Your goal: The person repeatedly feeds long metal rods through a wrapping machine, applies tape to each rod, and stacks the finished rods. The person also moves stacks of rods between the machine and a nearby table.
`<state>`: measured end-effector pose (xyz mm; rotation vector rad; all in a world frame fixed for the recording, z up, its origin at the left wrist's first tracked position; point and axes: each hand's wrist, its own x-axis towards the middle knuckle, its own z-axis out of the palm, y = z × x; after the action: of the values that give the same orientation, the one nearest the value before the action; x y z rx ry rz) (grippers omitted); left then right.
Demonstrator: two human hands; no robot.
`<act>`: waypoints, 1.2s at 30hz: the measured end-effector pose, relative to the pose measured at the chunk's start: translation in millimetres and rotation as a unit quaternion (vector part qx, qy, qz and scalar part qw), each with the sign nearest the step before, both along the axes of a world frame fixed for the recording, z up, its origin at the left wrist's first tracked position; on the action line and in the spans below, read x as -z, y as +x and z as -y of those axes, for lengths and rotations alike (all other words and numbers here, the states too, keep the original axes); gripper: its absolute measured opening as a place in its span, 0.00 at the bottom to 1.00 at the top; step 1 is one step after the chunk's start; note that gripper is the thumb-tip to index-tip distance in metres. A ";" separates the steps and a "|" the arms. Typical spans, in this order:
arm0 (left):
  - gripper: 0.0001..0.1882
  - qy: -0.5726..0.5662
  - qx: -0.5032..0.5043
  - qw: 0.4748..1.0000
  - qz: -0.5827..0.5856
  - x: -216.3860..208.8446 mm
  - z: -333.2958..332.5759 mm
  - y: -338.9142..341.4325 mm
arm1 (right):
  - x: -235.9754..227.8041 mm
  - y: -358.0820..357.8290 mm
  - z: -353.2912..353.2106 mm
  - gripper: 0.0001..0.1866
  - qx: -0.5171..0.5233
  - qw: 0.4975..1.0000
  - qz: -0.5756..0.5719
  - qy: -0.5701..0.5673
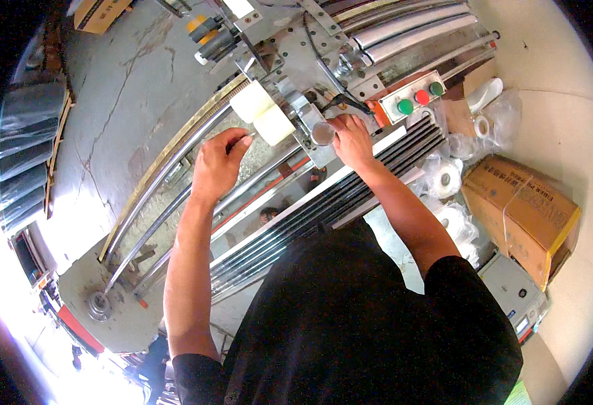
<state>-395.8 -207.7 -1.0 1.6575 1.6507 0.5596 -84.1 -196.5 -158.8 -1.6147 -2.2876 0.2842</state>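
Observation:
My left hand (217, 165) is closed in a pinch, thumb against fingers, just left of two cream-coloured rolls (263, 112) on the machine's carriage. Whatever lies in that pinch is too small to make out. To the right, my right hand (354, 140) reaches onto the metal carriage with curled fingers, beside a round metal cap (323, 133). What those fingers grip is hidden behind the hand. Beyond it, a black cable or lever (346, 101) curves over the carriage. Long bright metal rails (195, 138) run under the carriage from lower left to upper right.
A button box (411, 98) with green and red buttons sits right of the carriage. Dark parallel strips (323, 209) lie between me and the rails. Plastic-wrapped rolls (444, 179) and a brown carton (523, 209) stand at the right. Wrapped dark stacks (30, 135) are far left.

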 end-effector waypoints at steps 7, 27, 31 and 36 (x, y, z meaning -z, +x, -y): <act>0.16 -0.012 0.020 1.000 0.008 2.3 1.3 -4.8 | -25.4 19.3 24.1 0.29 -0.042 0.994 -0.087 -0.048; 0.36 0.218 -0.321 0.887 -0.251 52.4 98.3 -175.2 | -88.6 -238.7 72.1 0.11 0.067 0.562 -0.693 -0.447; 0.46 0.008 -0.749 0.631 -0.203 92.2 165.8 -308.8 | -87.2 -234.2 68.4 0.18 0.126 0.616 -0.629 -0.457; 0.18 0.072 -0.730 0.514 0.444 145.7 264.8 -437.0 | -95.3 -223.8 57.7 0.18 0.156 0.660 -0.572 -0.461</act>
<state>-832.8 -472.6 -146.7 -0.5606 1.6855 1.9081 -307.9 -254.2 -63.4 -1.3573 -0.7941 1.9295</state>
